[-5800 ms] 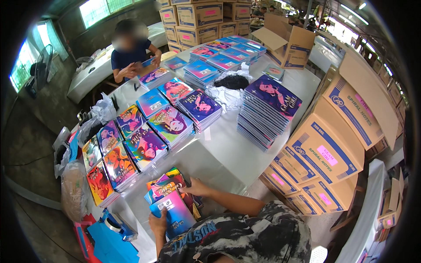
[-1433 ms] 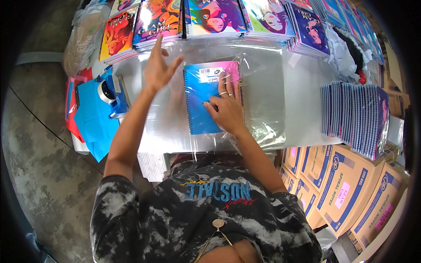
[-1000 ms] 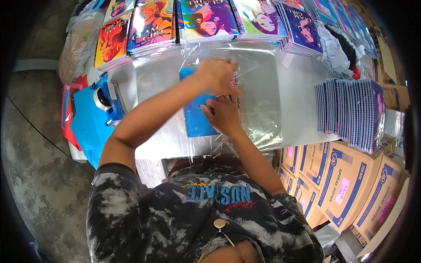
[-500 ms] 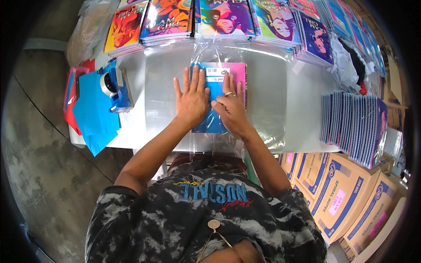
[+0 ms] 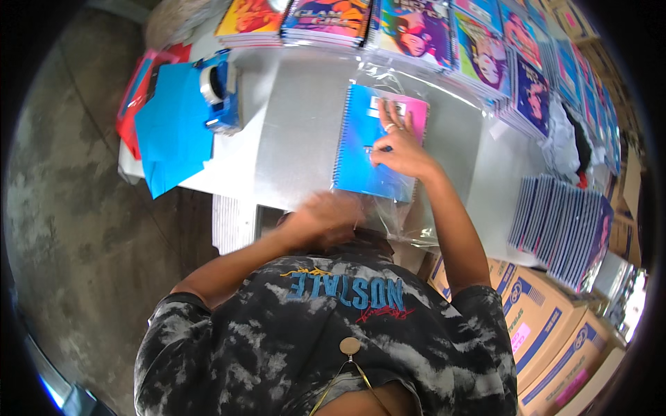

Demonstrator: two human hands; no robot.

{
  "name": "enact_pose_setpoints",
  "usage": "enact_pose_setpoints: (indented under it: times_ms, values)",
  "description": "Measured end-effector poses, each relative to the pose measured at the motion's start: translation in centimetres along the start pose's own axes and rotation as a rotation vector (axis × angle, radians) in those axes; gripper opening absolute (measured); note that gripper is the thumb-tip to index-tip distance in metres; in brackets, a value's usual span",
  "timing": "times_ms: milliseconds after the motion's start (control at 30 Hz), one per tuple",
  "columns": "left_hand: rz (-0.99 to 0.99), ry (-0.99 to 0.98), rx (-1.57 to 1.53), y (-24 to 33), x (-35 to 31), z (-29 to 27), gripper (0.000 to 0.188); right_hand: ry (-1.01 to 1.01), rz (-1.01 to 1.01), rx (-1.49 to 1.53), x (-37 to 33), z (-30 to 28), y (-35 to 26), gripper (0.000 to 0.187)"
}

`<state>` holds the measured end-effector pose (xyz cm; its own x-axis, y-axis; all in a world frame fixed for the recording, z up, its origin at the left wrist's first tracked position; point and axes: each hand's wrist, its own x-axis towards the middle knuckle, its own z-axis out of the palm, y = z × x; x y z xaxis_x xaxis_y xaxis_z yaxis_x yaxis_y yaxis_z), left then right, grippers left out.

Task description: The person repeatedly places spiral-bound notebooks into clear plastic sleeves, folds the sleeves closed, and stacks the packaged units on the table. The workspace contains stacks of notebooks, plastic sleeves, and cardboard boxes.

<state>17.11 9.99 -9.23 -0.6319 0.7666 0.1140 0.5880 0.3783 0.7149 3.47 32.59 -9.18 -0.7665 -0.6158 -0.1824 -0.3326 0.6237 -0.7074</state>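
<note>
A spiral notebook (image 5: 357, 142) lies with its blue and pink cover facing up, a white label near the top, on the grey mat (image 5: 295, 132) in front of me. Clear plastic film (image 5: 409, 225) sticks out around it at the top and bottom. My right hand (image 5: 406, 149) rests on the notebook's right half, several fingers stretched toward the label, its index finger and thumb bent close together. My left hand (image 5: 329, 215), off the notebook, is at the table's near edge by the film's lower end. Motion blurs its fingers, so its grip cannot be made out.
Stacks of colourful spiral notebooks (image 5: 416, 31) line the far side. Another notebook stack (image 5: 558, 229) sits at right, near crumpled plastic (image 5: 558, 142). A blue tape dispenser (image 5: 225, 97) and blue sheets (image 5: 170, 125) lie at left. Cardboard boxes (image 5: 534, 326) stand below the table's right side.
My left hand has left the notebook and swung down toward me. My right hand stays on the cover. The whole view has shifted, putting the notebook further right.
</note>
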Motion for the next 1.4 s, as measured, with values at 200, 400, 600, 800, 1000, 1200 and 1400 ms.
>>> enact_pose_setpoints:
  times_ms: [200, 400, 600, 800, 1000, 1200, 1400]
  values:
    - [-1.185, 1.027, -0.090, -13.2, -6.7, -15.4, 0.049, -0.164, 0.041, 0.010, 0.0, -1.6, -1.4, 0.009]
    - [-1.190, 0.855, -0.773, -13.2, -6.3, -18.1, 0.036, -0.010, 0.103, 0.133, 0.3, -1.4, -1.2, 0.068]
    - [-1.041, 0.743, -0.701, -14.5, -14.8, -11.2, 0.023, 0.109, 0.129, 0.201, 0.3, -2.0, -1.8, 0.120]
    - [-0.963, 1.199, -0.154, -7.3, -1.3, -18.3, 0.027, 0.180, 0.106, 0.012, 0.2, -2.2, -0.7, 0.131]
    - [-0.779, -0.124, 0.372, -5.9, 17.0, -8.3, 0.047, 0.153, 0.076, -0.026, 0.7, -1.9, -0.2, 0.136]
    - [-0.918, -0.638, 0.475, -8.6, 16.3, -14.6, 0.064, 0.420, 0.140, -0.169, -0.7, -1.3, 0.6, 0.131]
    - [-0.777, 0.406, -0.349, -9.7, 9.7, -3.0, 0.082, 0.844, 0.292, 0.507, -1.7, 4.9, 5.5, 0.089]
